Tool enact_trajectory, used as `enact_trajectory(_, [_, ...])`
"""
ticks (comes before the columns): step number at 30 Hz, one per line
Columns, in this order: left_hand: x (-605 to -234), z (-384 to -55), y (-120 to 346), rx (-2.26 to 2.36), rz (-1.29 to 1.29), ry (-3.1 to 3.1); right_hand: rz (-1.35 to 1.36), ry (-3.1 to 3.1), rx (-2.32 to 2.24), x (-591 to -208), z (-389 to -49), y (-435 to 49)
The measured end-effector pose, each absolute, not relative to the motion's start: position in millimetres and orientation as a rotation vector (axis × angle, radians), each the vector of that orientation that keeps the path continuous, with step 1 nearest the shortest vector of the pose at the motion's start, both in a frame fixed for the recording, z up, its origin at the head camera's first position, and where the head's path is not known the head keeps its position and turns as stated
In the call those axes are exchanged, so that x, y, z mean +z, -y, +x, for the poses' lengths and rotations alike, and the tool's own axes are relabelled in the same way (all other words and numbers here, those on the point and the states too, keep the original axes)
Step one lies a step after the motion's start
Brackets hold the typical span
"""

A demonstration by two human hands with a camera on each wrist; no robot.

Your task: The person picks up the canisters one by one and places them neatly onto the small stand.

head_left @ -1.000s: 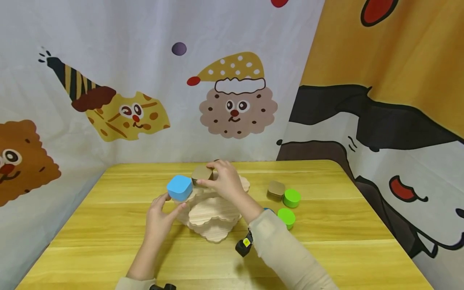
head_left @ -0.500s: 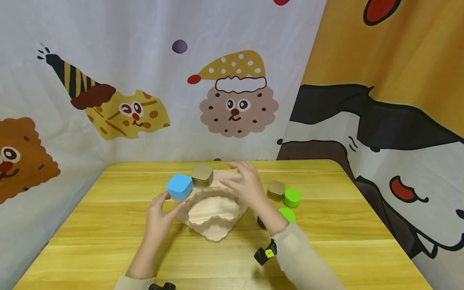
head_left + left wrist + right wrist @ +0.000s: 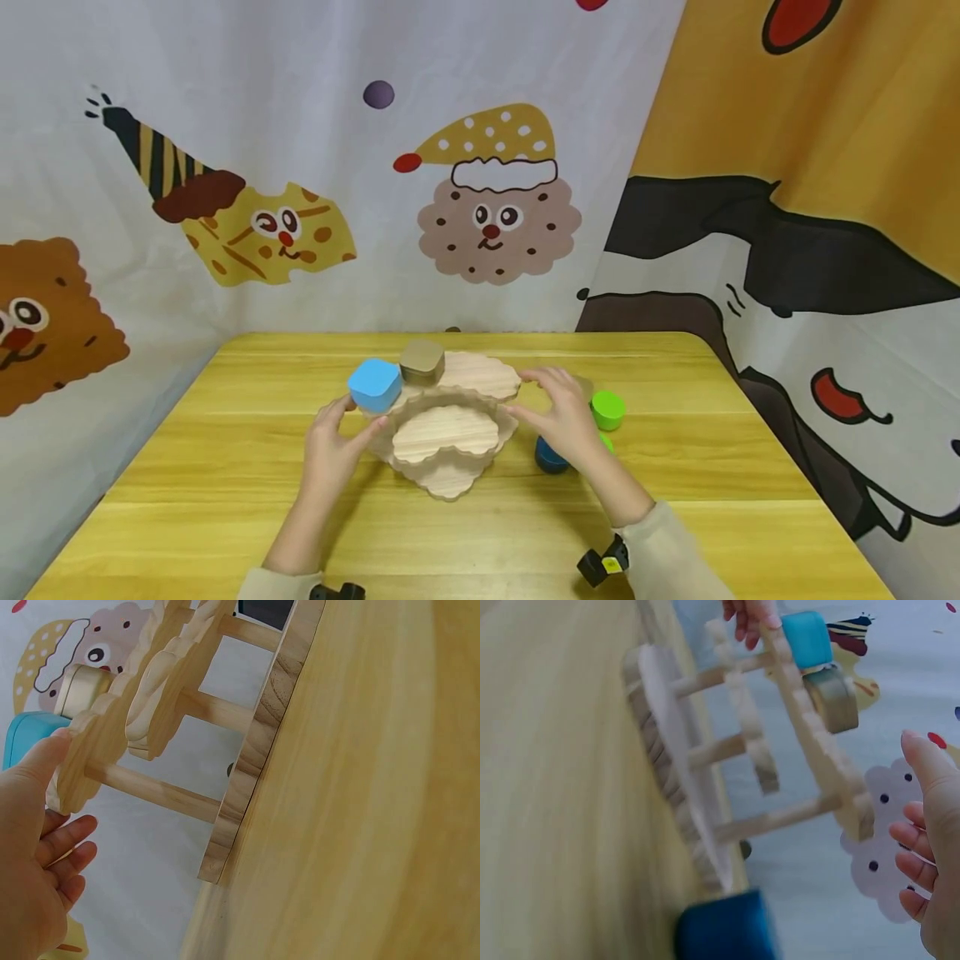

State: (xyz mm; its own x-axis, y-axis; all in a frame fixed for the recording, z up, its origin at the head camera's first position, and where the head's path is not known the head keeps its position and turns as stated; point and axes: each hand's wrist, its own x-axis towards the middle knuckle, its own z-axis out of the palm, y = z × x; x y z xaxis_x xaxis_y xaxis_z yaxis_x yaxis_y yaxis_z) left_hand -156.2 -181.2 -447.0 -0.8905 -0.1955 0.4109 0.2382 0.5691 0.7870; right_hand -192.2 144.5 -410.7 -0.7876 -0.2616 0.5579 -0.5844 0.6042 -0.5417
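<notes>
Head view: lopsided load could tip the wooden stand [image 3: 446, 435]

It stands on the surface [image 3: 435, 550]; your left hand [image 3: 330, 450] pinches its upper tier [image 3: 483, 375] beside the blue block [image 3: 375, 385] and brown block [image 3: 422, 362], so a tug could shake both loose. Your right hand [image 3: 566, 421], fingers [image 3: 916, 868] parted, holds nothing; swept low, it could knock the dark blue block [image 3: 551, 457].

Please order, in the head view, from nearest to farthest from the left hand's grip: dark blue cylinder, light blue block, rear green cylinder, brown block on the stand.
1. Light blue block, atop the wooden stand, left.
2. Brown block, just right of it.
3. Dark blue cylinder, right of the stand.
4. Rear green cylinder, far right.
</notes>
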Motion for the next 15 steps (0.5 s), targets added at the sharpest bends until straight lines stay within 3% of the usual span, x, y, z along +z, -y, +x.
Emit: enact_trajectory(15, [-448,-156,181,-1.259,-0.046,2.343,0.640,2.543,0.954,-438,-173,-198])
